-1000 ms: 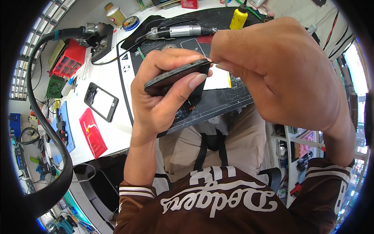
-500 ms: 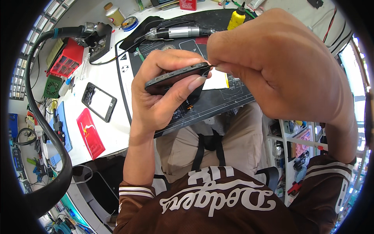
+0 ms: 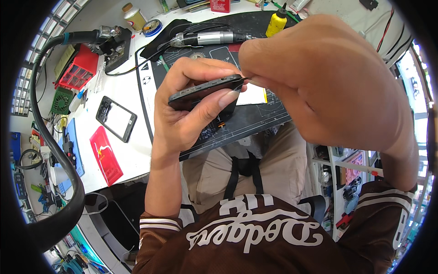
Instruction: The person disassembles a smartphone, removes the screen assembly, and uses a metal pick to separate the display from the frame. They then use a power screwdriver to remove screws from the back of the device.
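Note:
My left hand [image 3: 175, 121] grips a black smartphone [image 3: 205, 88], held on a tilt above the mat with its thin edge facing up. The thumb presses on the near face while the fingers wrap behind. At the phone's right-hand corner, my right hand [image 3: 315, 86] is closed in a pinch. A thin dark tip shows between its fingertips and that corner; the rest is hidden by the hand, so I cannot tell what it is. Below the phone, a small dark part with an orange-gold end [image 3: 221, 124] is partly visible.
A black work mat [image 3: 246, 130] covers the table's middle. A white piece with a yellow edge [image 3: 253, 96] lies there. Leftward are an empty phone frame [image 3: 130, 129] and a red packet [image 3: 106, 157]. Farther back are a silver rotary tool [image 3: 210, 38] and a yellow bottle [image 3: 276, 23].
Both hands and the phone have shifted slightly left. My right wrist and forearm have tilted a little downward, with the pinch still at the phone's corner.

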`<state>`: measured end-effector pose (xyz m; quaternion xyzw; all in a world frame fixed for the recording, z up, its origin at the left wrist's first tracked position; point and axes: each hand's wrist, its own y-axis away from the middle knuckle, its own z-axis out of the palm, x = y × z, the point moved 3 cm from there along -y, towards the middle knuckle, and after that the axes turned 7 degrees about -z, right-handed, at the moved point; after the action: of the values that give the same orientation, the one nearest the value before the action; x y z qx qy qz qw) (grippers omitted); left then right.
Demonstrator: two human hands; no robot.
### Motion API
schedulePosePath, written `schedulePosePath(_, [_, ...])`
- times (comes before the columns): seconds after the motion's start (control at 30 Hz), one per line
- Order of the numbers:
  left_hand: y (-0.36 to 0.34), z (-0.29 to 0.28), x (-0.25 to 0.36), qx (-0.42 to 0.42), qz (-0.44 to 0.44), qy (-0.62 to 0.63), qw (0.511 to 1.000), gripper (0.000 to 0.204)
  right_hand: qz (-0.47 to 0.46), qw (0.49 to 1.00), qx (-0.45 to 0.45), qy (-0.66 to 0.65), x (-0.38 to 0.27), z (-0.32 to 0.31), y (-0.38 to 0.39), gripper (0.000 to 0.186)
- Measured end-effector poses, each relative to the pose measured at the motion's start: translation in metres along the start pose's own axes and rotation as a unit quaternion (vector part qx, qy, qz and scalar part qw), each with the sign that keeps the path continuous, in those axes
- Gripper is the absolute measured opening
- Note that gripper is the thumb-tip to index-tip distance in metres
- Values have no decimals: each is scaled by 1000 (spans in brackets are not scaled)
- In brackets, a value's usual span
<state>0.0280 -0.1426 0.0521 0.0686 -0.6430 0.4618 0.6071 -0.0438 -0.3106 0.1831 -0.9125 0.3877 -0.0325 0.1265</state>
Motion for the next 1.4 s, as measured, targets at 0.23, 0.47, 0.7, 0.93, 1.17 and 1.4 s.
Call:
schedulePosePath(0.23, [0, 0, -1, 13, 9, -19, 1000, 23, 15, 998, 52, -30, 1, 9, 1, 8])
schedulePosePath(0.47, [1, 0, -6, 16, -7, 9, 1000, 24, 10, 986, 132, -100, 9, 26, 10, 7])
schedulePosePath(0.7, [1, 0, -5, 9, -1, -2, 1000, 25, -9, 996, 33, -83, 7, 9, 0, 7])
schedulePosePath(0.93, [0, 0, -2, 20, -22, 3, 1000, 23, 0, 998, 19, -56, 6, 7, 0, 9])
schedulePosePath(1.17, [-2, 3, 3, 15, -27, -16, 999, 21, 45, 999, 21, 22, -3, 4, 6, 7])
schedulePosePath(1.4, [-3, 5, 2, 9, -27, -15, 999, 20, 53, 998, -25, 28, 0, -9, 0, 1])
